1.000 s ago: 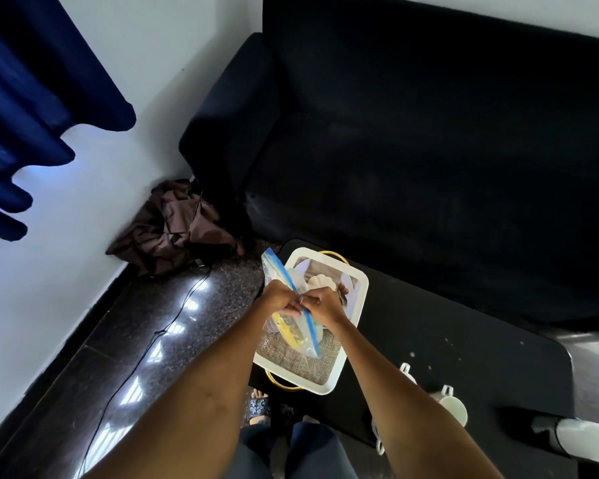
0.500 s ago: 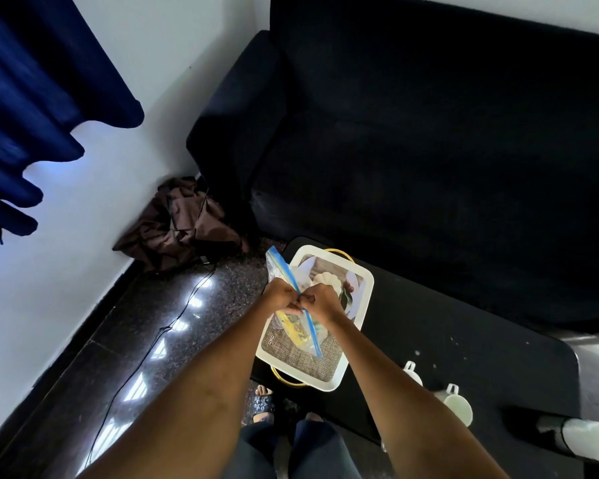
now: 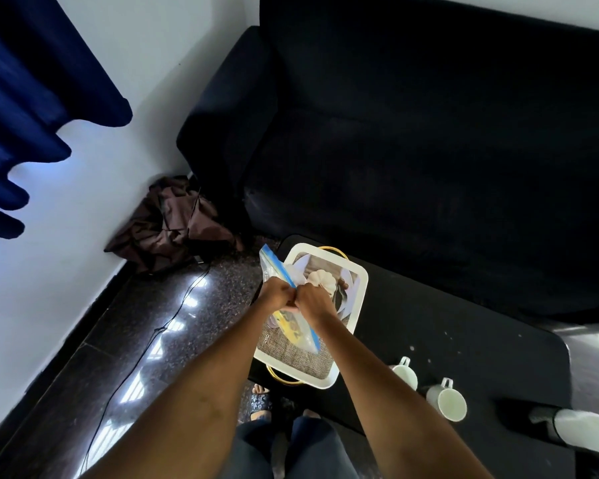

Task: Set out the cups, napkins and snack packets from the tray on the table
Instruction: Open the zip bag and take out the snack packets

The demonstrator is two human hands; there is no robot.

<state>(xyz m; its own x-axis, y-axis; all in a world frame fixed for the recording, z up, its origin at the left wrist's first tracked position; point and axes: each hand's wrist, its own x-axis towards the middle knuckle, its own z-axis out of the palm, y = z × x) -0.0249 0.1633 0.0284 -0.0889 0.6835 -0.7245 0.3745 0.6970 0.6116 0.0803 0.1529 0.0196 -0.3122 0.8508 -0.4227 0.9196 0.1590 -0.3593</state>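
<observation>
Item: my left hand (image 3: 276, 294). Fist closed, fingers pinched on the blue zip strip of a clear bag (image 3: 274, 267), knuckles touching the other fist.

Item: my right hand (image 3: 310, 300). Fist closed, fingers pinched on the same strip, just beside the left hand.

Item: clear bag. Held above the tray, tilted, one end of the strip sticking up and away past my left hand, the other end running down below my right wrist. A yellow snack packet (image 3: 291, 327) shows through the plastic under my hands.

Item: white tray (image 3: 359, 299). Rectangular, gold handles at the near and far ends, woven mat on its floor. Sits at the left end of the black table (image 3: 464, 340). Something pale and ribbed (image 3: 322, 280) lies in its far half, with other white pieces around it; I cannot tell what they are.

Item: two white cups (image 3: 445, 402). On the table to the right of the tray, near the front edge, side by side and apart from the tray.

Item: dark sofa (image 3: 429, 150). Behind the table.

Item: brown cloth (image 3: 173, 226). Heaped on the floor in the corner beside the sofa arm.
</observation>
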